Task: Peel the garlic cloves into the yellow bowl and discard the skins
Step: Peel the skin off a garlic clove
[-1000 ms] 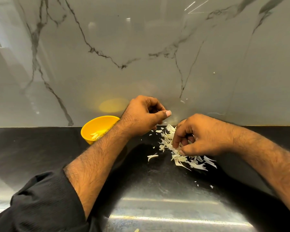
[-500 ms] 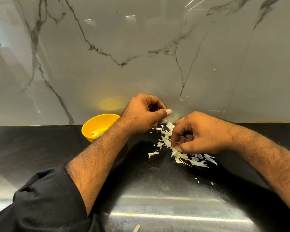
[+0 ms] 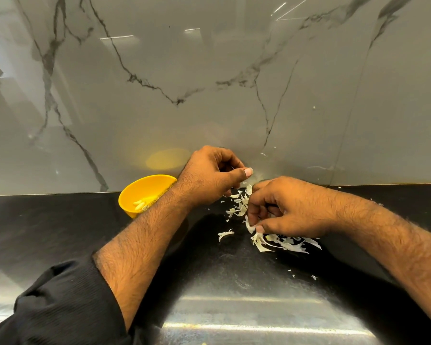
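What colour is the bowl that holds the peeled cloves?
Yellow bowl, seen in the head view.

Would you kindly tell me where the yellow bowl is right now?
In the head view, the yellow bowl sits left of centre on the black counter, against the marble wall, partly behind the left forearm.

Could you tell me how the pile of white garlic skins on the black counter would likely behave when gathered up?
The thin, curled white garlic skins look papery, so probably very light and floppy. Stray flakes lie apart on the black counter, suggesting they scatter easily and may slip from the right hand's pinch.
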Tool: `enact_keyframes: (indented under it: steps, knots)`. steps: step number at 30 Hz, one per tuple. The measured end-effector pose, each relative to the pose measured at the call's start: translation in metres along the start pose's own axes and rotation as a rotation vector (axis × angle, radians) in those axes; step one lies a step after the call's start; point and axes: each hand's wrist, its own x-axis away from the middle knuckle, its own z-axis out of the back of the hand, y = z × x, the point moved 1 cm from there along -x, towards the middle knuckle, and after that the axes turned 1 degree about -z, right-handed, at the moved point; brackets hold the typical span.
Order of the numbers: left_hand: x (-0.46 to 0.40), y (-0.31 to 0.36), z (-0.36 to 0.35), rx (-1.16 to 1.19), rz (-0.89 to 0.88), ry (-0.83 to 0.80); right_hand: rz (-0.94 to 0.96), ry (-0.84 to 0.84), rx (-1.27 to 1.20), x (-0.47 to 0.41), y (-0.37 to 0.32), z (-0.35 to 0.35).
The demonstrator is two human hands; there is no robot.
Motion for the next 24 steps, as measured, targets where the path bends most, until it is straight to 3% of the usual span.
enact_keyframes:
  steps: [11, 16, 21, 24]
  knots:
    - [0.0, 0.0, 0.0, 0.002, 0.01, -0.004, -0.005, 0.087, -0.079, 0.007, 0.001, 0.01]
    - [0.001, 0.0, 0.0, -0.006, 0.01, -0.012, 0.037, 0.245, -0.091, 0.008, 0.005, 0.014]
    - [0.001, 0.001, -0.001, 0.005, 0.026, -0.018, 0.027, 0.058, 0.032, 0.005, 0.002, 0.007]
    - [0.001, 0.001, -0.001, 0.007, 0.027, -0.024, 0.015, 0.032, 0.071, 0.004, 0.003, 0.006]
